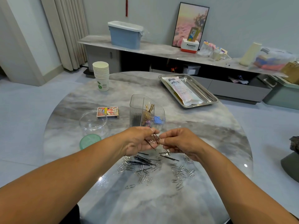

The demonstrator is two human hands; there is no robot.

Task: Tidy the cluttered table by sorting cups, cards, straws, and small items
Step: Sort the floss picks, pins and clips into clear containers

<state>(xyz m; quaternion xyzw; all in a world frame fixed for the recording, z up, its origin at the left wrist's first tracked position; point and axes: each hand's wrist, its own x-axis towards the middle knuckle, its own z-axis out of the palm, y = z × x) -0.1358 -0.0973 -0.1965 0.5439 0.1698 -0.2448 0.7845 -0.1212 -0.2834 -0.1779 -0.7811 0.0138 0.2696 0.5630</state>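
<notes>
Both bare forearms reach in from the near edge and meet above the middle of the round marble desk [210,120], just on the near side of the clear ribbed holder [146,110]. The left hand [137,141] is turned palm inward, its thumb and forefinger pinched together on a small bunch of black hairpins [152,142] that slant down across its palm. The right hand [178,142] faces it, knuckles up, its fingertips closed on the near end of the same bunch, so the two hands almost touch. A silver clip seems caught among the held pins, though it is too small to be sure.

Nearer than the holder, under the hands, lies a loose heap of black pins [144,161] mixed with scattered silver paper clips [182,172], which spread toward the near edge of the desk. The holder itself stands upright and has brownish pins and something blue inside.

Left of the holder sit a boxed deck of cards [107,112] lying flat, a clear round jar [93,122] and, just nearer, its green lid [89,141]. Beyond and left of the holder stands a stack of paper cups [101,75]. Beyond and right of it, a steel tray [208,94] carries a sealed packet [182,90].
</notes>
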